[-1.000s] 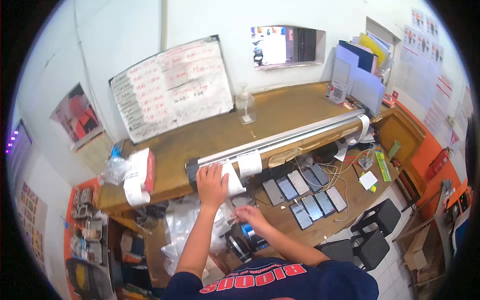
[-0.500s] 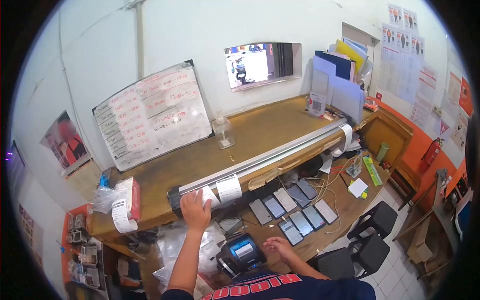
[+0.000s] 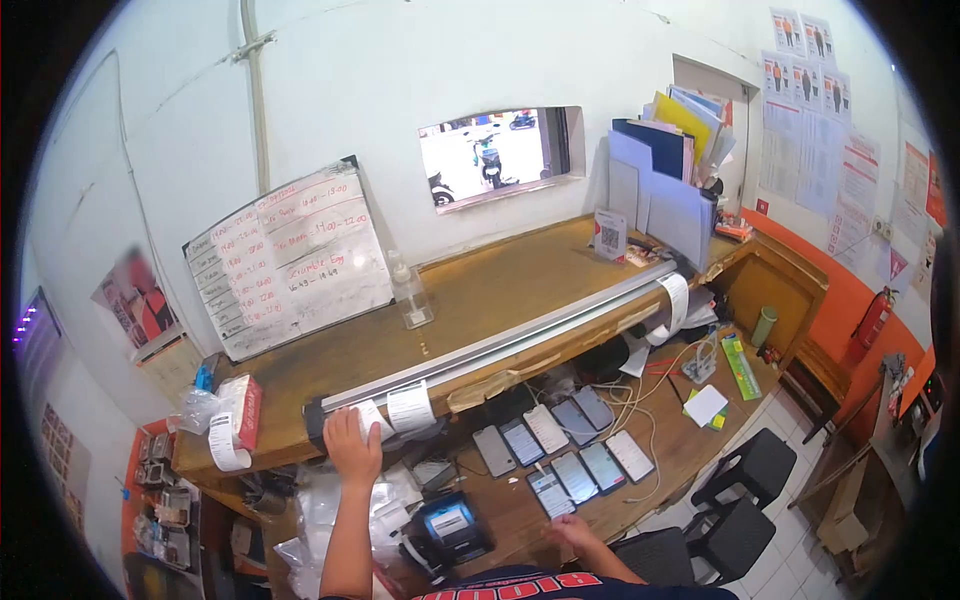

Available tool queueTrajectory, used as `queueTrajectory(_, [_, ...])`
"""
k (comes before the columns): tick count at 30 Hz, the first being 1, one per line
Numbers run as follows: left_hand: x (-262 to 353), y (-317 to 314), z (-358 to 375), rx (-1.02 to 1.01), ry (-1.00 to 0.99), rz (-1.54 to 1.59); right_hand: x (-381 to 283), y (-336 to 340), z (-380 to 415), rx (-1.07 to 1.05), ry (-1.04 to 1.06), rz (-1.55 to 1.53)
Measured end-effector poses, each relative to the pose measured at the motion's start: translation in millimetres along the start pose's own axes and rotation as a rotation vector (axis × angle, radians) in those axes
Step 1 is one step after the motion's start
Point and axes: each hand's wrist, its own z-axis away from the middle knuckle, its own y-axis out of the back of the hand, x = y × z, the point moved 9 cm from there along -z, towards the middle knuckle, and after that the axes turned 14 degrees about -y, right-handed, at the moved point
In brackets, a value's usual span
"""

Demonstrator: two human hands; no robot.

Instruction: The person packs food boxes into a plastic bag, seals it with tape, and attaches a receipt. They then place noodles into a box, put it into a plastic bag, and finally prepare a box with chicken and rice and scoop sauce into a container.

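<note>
The fingers of my left hand (image 3: 352, 447) are wrapped over the left end of the metal rail (image 3: 500, 338) on the counter edge, with a white paper slip (image 3: 372, 416) between fingers and thumb. Beside it hangs a printed receipt (image 3: 410, 407). My right hand (image 3: 570, 533) is low over the desk, fingers curled together with nothing visible in them, near the bottom edge of a phone (image 3: 549, 492). Several other phones lie in rows behind that one. Left of my right hand stands a black device with a lit screen (image 3: 450, 521).
The wooden counter (image 3: 500, 275) holds a whiteboard (image 3: 290, 262), a pump bottle (image 3: 410, 300), a QR sign (image 3: 610, 236), folders (image 3: 655, 190) and a red box (image 3: 240, 408). Plastic bags (image 3: 330, 520) lie beside my left forearm. Cables cross the desk; black stools (image 3: 745, 470) stand to the right.
The view has shifted, so the counter and phones appear further left. My left hand stays at the rail end. My right hand is now closer to the nearest phone, its fingers closer together.
</note>
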Motion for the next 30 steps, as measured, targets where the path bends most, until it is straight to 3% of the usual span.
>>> queueTrajectory(1, [3,-3,1,0.007,0.007,-0.002,13,10,-4,0.001,-0.098,0.168])
queueTrajectory(5, [11,-8,0,0.051,0.122,-0.071,35,50,-18,-0.104,-0.13,0.539])
queueTrajectory(9, [9,-3,-1,0.112,0.279,0.035,52,89,-28,-0.062,-0.174,0.379])
queueTrajectory(11, [7,-10,2,0.04,0.197,-0.026,59,101,-36,-0.095,-0.239,0.274])
queueTrajectory(13, [0,-14,8,-0.053,0.236,-0.034,60,99,-24,-0.144,-0.352,0.164])
queueTrajectory(16, [1,-12,23,-0.184,0.256,-0.109,85,103,-58,-0.208,-0.498,0.219])
queueTrajectory(18, [11,13,30,-0.059,0.295,0.036,92,107,-73,-0.245,-0.509,0.205])
queueTrajectory(21, [26,40,57,-0.056,0.406,0.13,52,89,-35,-0.251,-0.426,0.25])
queueTrajectory(23, [37,47,90,-0.085,0.47,0.124,58,91,-44,-0.264,-0.469,0.374])
queueTrajectory(26, [63,53,139,-0.041,0.57,0.251,76,100,-57,-0.26,-0.467,0.3])
queueTrajectory(30, [100,42,216,-0.076,0.599,0.261,49,85,-40,-0.209,-0.486,0.392])
